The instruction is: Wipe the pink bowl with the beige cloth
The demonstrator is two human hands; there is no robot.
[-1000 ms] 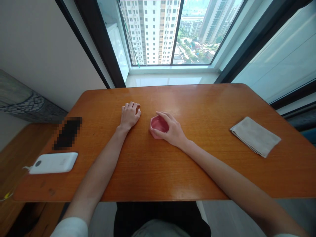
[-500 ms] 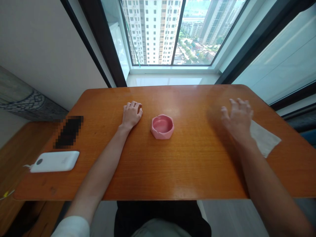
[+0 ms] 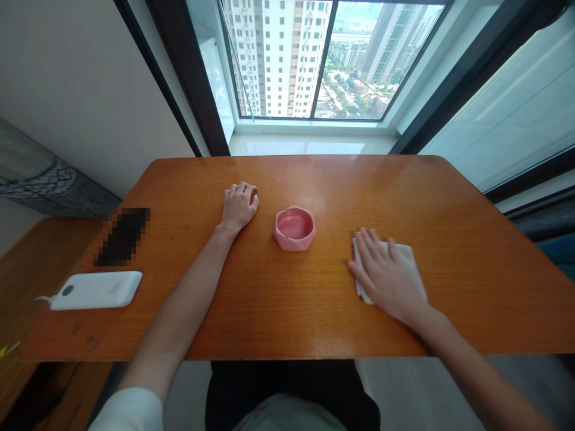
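Note:
A small pink faceted dish stands on the wooden table, near its middle. My left hand rests on the table just left of the dish, fingers curled loosely under, holding nothing. My right hand lies flat, fingers spread, on top of a folded pale cloth to the right of the dish. The cloth lies on the table and most of it is covered by the hand.
A white power bank with a cable lies at the table's left end, beside a blurred dark object. A lower wooden surface adjoins the table on the left. Windows rise beyond the far edge.
My right hand let go of the pink dish, reached to the cloth at the far right, and has slid it left toward the dish. The left hand stayed put.

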